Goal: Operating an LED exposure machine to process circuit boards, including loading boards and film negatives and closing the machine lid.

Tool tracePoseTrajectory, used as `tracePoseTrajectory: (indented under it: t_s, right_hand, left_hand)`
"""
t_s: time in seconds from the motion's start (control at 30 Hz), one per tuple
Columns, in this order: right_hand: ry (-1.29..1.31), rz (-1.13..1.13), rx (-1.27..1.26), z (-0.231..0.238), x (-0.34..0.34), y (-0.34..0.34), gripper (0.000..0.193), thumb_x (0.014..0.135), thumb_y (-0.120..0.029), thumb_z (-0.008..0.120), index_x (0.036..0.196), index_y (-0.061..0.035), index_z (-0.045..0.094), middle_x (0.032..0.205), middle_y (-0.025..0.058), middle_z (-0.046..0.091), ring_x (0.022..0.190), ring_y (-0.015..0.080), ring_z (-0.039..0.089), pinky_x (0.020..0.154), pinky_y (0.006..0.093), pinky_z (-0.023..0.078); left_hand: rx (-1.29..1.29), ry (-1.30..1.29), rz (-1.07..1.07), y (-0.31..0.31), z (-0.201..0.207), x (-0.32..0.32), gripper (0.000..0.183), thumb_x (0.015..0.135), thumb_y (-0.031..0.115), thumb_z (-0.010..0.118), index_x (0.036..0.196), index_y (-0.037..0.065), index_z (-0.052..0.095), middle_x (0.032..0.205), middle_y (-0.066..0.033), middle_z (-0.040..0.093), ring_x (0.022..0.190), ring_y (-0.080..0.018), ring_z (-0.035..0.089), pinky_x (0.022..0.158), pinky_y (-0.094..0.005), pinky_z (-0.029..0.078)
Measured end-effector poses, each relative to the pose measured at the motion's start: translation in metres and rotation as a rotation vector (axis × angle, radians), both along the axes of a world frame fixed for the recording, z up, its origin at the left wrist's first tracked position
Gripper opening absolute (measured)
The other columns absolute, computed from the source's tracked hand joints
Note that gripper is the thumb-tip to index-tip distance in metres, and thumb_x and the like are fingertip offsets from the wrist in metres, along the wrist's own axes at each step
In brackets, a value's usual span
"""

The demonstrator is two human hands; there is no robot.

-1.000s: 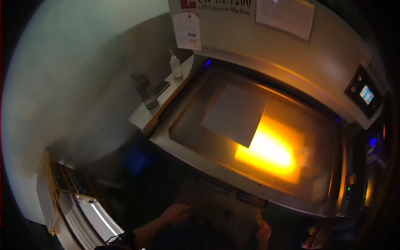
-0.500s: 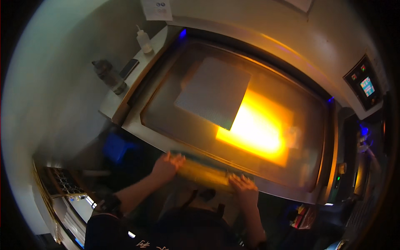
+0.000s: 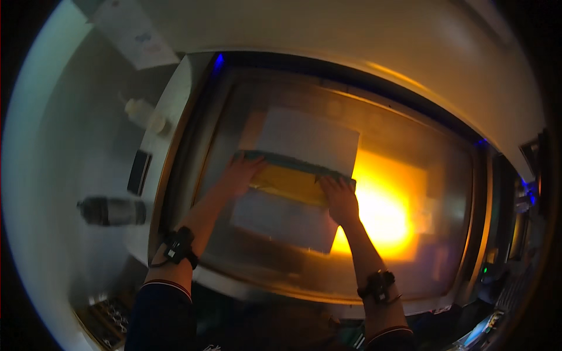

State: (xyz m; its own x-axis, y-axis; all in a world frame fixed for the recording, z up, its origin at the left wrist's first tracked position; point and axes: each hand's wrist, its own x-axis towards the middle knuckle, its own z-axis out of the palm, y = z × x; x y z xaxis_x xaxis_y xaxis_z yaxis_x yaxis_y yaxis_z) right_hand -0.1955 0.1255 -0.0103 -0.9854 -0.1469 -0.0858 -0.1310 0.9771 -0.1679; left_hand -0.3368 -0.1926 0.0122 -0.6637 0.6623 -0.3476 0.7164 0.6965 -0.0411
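Observation:
My left hand [image 3: 239,174] and my right hand [image 3: 341,199] grip the two ends of a wide squeegee [image 3: 287,182]. It has a yellow body and a dark green edge along its far side. The squeegee lies across a pale grey sheet [image 3: 310,131], which shows beyond it and on its near side. Whether the green edge presses on the sheet or hovers just over it cannot be made out. Beneath the sheet is the broad flat bed [image 3: 275,272] of a framed light table. A bright yellow light patch [image 3: 383,216] glows to the right of my right hand.
Along the left ledge [image 3: 181,88] are a white squeeze bottle [image 3: 143,114], a flat dark object [image 3: 139,172] and a dark-capped clear bottle [image 3: 111,210]. A raised frame surrounds the bed. At the right edge is dark equipment [image 3: 515,240] with a small green light.
Both hands have carried the squeegee forward from in front of the table to above the sheet. My view has shifted and turned, so the left ledge appears lower.

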Motion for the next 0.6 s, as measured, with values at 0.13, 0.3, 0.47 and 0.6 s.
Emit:
tracePoseTrajectory:
  t_s: [0.13,0.3,0.47,0.6]
  right_hand:
    - [0.065,0.004,0.075,-0.014,-0.152,0.059,0.07,0.08,-0.012,0.064,0.146,-0.0216,0.044,0.146,0.0053,0.048,0.134,0.0365,0.045,0.109,0.06,0.034]
    - [0.206,0.104,0.064,-0.019,-0.285,0.133,0.071,0.077,-0.002,0.065,0.144,-0.0198,0.046,0.147,0.0103,0.047,0.127,0.0364,0.051,0.106,0.0455,0.043]
    - [0.189,0.029,0.1,-0.035,-0.273,0.098,0.065,0.081,-0.002,0.058,0.143,-0.0202,0.048,0.15,0.0077,0.045,0.135,0.0354,0.045,0.106,0.0535,0.041]
    - [0.177,-0.04,0.143,-0.033,-0.178,0.053,0.053,0.092,-0.018,0.05,0.145,-0.0222,0.045,0.149,0.0054,0.046,0.132,0.037,0.046,0.104,0.0634,0.037]
  left_hand:
    - [0.355,-0.122,0.208,0.063,0.001,-0.137,0.054,0.085,0.006,0.059,0.138,0.014,0.053,0.137,-0.017,0.055,0.124,-0.035,0.054,0.107,-0.0467,0.042]
    - [0.155,0.003,0.091,0.121,0.007,-0.266,0.055,0.088,0.003,0.054,0.141,0.018,0.05,0.122,-0.0158,0.065,0.108,-0.0349,0.064,0.095,-0.0443,0.051]
    - [0.213,0.057,0.16,0.097,0.0,-0.244,0.06,0.087,0.004,0.057,0.144,0.02,0.048,0.134,-0.0112,0.059,0.122,-0.0352,0.055,0.104,-0.0476,0.044]
    - [0.125,0.126,0.066,0.065,-0.017,-0.171,0.07,0.086,0.007,0.063,0.15,0.02,0.039,0.156,-0.0027,0.036,0.138,-0.0399,0.037,0.115,-0.0589,0.027]
